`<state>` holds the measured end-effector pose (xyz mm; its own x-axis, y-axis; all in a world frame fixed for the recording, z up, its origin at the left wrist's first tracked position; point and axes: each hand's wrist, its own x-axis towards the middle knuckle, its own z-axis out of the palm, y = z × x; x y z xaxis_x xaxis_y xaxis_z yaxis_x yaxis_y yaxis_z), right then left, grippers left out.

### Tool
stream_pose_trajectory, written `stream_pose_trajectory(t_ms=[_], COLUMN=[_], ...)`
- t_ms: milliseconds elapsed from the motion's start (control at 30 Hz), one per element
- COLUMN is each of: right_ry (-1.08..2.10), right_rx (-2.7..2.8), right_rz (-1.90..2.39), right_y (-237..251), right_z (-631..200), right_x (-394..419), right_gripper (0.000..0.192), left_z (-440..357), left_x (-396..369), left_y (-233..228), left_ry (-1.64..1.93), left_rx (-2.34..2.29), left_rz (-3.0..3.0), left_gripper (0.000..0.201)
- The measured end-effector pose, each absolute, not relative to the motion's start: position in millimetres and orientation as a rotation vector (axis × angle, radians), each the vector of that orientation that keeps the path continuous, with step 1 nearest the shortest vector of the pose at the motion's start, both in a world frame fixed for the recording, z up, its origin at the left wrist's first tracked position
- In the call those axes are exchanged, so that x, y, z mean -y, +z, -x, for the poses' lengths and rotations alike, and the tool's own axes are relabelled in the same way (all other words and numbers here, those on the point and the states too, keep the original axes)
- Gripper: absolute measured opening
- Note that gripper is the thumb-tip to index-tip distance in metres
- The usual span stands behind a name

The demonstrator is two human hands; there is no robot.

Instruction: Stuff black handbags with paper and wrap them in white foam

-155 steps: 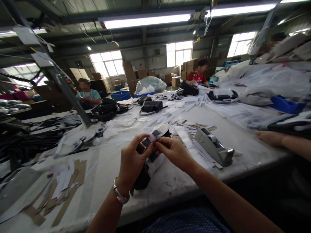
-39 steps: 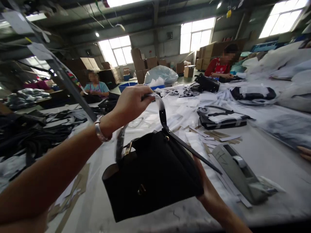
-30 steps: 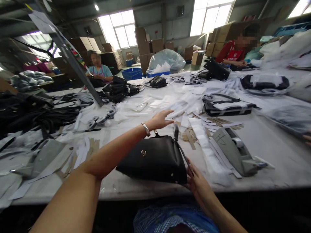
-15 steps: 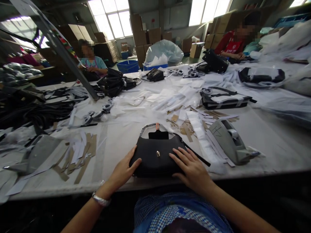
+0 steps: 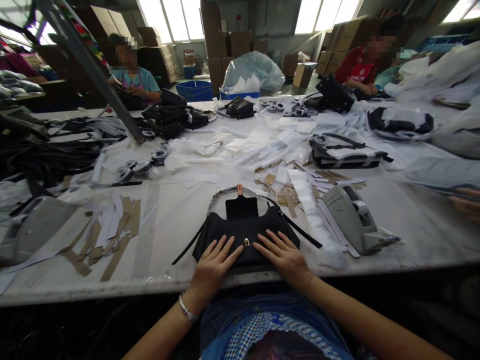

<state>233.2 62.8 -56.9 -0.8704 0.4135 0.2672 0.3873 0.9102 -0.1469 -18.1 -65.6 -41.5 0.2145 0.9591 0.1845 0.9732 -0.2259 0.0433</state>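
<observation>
A small black leather handbag [image 5: 245, 235] lies flat at the near edge of the long white desk [image 5: 176, 220], right in front of the person. Both hands rest palm-down on its front face: the left hand [image 5: 213, 264], a silver bracelet [image 5: 186, 310] at its wrist, and the right hand [image 5: 287, 260] sit either side of the little gold clasp [image 5: 246, 242]. The fingers of each are spread flat; neither grip closes on anything. The bag's flap is thrown back, and a wrapped handle [image 5: 225, 192] arcs beyond it. A thin black strap [image 5: 187, 247] trails off to the left, another to the right. Just to the right stands a grey tape dispenser [image 5: 350, 220], with white paper strips [image 5: 307, 200] between it and the bag. Brown card strips [image 5: 112, 235] lie well to the left. Another person's fingers [image 5: 465, 204] show at the right edge.
</observation>
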Motion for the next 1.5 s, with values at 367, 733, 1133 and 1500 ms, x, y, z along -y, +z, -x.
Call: stream_pose_trajectory(t_ms=[367,733,1133,1500], right_ry=[0.839,0.303,0.368,0.39], right_rx=[2.74,2.634,2.494,3.019], right_rz=[0.621,1.258,0.546,0.452], right_y=[-5.0,-0.9,32.9,-31.8], right_z=[-211.9,-33.7,-128.6,-198.8], right_x=[-92.5,-294.4,-189.2,-64.5], right_gripper=[0.033,0.066,0.027,0.064], left_z=[-17.5,-12.7,-19.0,-21.1], left_x=[64.5,47.5,58.3,60.4], left_y=[-70.2,-118.3,-70.0,-75.5], left_ry=[-0.403,-0.652,-0.508,-0.632], left_rx=[1.793,1.641,1.921,1.894], left_rz=[2.136,1.947,2.11,2.15], left_gripper=[0.073,0.079,0.068,0.042])
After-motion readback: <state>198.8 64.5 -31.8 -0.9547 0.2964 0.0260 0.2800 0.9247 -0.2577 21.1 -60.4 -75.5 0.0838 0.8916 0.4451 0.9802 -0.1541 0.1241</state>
